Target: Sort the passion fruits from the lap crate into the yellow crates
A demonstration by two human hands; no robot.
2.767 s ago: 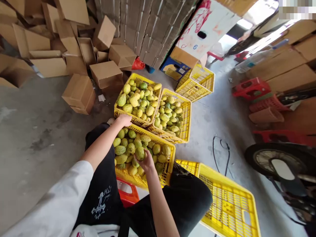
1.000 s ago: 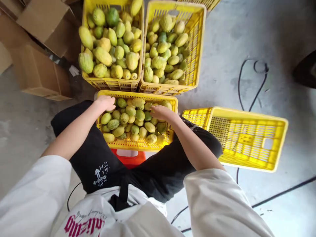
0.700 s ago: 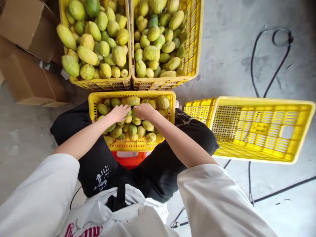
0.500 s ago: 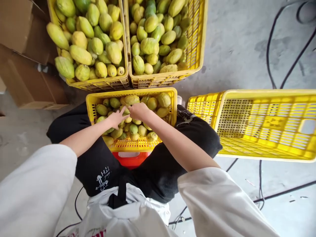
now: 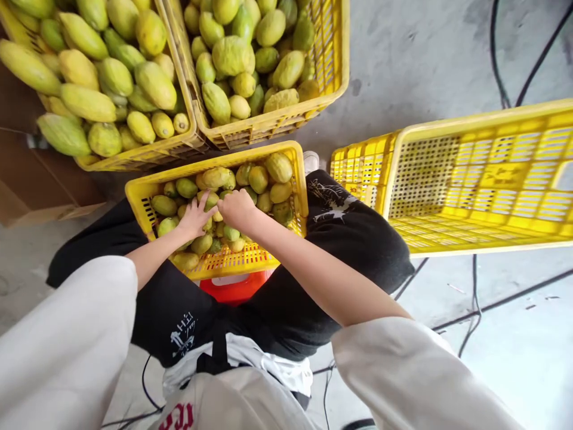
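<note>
I sit with a yellow slatted crate (image 5: 237, 260) between my knees, filled with green-yellow oval fruit (image 5: 277, 167). Both of my hands are down in this crate, side by side near its middle. My left hand (image 5: 194, 216) lies on the fruit with its fingers stretched forward and apart. Just to its right, my right hand (image 5: 237, 209) is curled into a fist among the fruit, knuckles up. Whatever sits under its fingers is hidden.
Two more yellow crates full of larger fruit stand beyond it, one far left (image 5: 134, 160) and one far right (image 5: 268, 122). An empty yellow crate (image 5: 474, 179) lies on the concrete to my right. A red stool (image 5: 235, 286) shows beneath the near crate. Cardboard box (image 5: 45, 197) left, black cables (image 5: 474, 298) right.
My left hand left the crate's left rim and moved in beside my right hand at the middle of the fruit. My head has tipped further down and closer.
</note>
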